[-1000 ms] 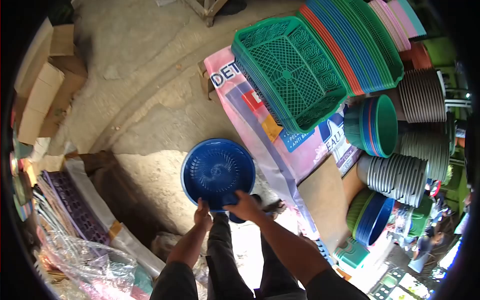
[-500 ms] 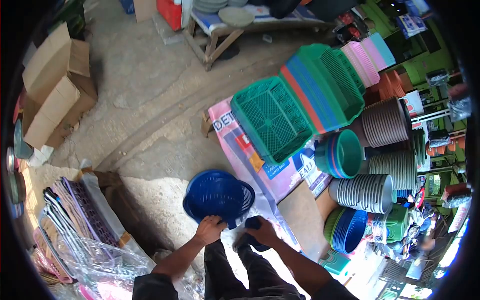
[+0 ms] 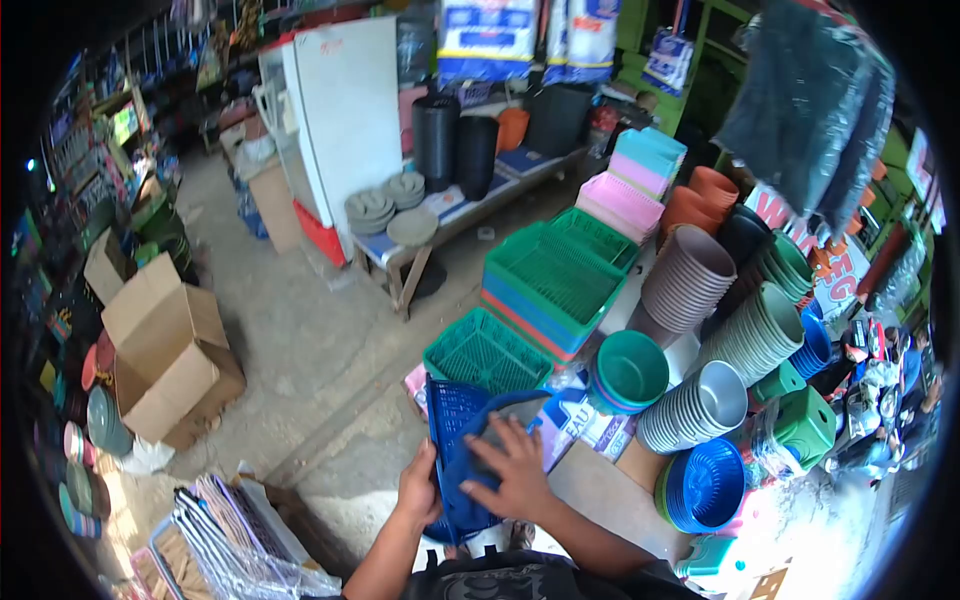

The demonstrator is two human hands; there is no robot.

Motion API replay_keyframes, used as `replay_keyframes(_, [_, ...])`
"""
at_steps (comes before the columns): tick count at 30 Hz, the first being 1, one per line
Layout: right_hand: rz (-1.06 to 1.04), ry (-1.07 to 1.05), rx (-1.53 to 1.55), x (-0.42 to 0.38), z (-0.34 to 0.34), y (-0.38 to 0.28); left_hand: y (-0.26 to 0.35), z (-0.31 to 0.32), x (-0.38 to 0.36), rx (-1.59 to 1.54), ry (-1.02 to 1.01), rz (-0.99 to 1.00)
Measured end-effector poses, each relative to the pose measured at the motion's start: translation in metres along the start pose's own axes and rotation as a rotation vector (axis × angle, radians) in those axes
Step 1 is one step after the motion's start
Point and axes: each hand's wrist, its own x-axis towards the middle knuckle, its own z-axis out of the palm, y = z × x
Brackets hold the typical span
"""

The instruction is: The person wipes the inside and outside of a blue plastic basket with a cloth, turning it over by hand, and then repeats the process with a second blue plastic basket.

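Observation:
A blue plastic basket (image 3: 456, 402) with a slotted wall is tipped on its side in front of me. My left hand (image 3: 418, 488) grips its left edge, thumb up, the other fingers partly hidden. Spread fingers of my right hand (image 3: 512, 470) lie flat on a dark blue cloth (image 3: 462, 468), pressing it against the basket. Part of the cloth is covered by that hand. Just beyond stands a green rectangular basket (image 3: 488, 350) on the printed sheet.
Stacked green baskets (image 3: 555, 270), a green round tub (image 3: 632, 368), grey buckets (image 3: 715, 400) and blue basins (image 3: 706, 485) crowd the right. An open cardboard box (image 3: 175, 350) stands left. A low bench (image 3: 395, 250) and white fridge (image 3: 350, 120) are ahead.
The blue basket has been raised from low near my feet and turned on its side. My right hand has gone from clutching the cloth to spreading over it. My view has tilted up.

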Motion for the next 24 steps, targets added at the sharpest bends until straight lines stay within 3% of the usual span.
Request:
replay_keyframes(1, [-0.001,0.026,-0.009,0.003,-0.002,0.014,0.001,0.015,-0.005,-0.061,-0.066,-0.033])
replay_keyframes(3, [0.211,0.209,0.592,0.004,0.005,0.043,-0.008,0.031,-0.009,0.071,-0.064,0.007])
replay_keyframes(5, [0.217,0.235,0.538,-0.004,0.003,0.035,-0.011,0.039,-0.004,0.136,-0.035,-0.012])
replay_keyframes(7, [-0.082,0.155,0.017,-0.014,-0.024,0.007,-0.006,0.046,0.004,0.178,-0.044,-0.014])
replay_keyframes(9, [-0.171,0.191,0.004,-0.022,-0.038,0.006,0.001,0.048,-0.002,0.031,-0.174,-0.068])
replay_keyframes(11, [-0.193,0.24,0.123,-0.022,-0.044,0.029,-0.011,0.064,-0.015,0.115,-0.128,0.016])
replay_keyframes(13, [-0.11,0.376,0.126,-0.01,-0.047,0.042,-0.021,0.068,-0.025,0.307,-0.241,0.068])
replay_keyframes(15, [0.211,0.487,0.204,-0.002,-0.051,0.045,-0.039,0.055,-0.022,0.294,-0.247,0.001])
replay_keyframes(19, [-0.125,0.303,0.14,-0.035,-0.045,-0.012,-0.027,0.045,-0.016,-0.137,-0.339,-0.142])
replay_keyframes(20, [0.007,0.165,0.216,-0.048,-0.045,-0.006,-0.027,0.038,-0.017,-0.099,-0.378,-0.143])
replay_keyframes(21, [0.018,0.167,0.219,-0.053,-0.046,0.006,-0.029,0.032,-0.02,-0.061,-0.416,-0.144])
replay_keyframes(23, [0.228,0.481,0.373,-0.051,-0.047,0.033,-0.039,0.032,-0.025,-0.022,-0.353,-0.251])
replay_keyframes(24, [0.245,0.488,0.371,-0.049,-0.045,0.04,-0.044,0.032,-0.029,0.018,-0.293,-0.354])
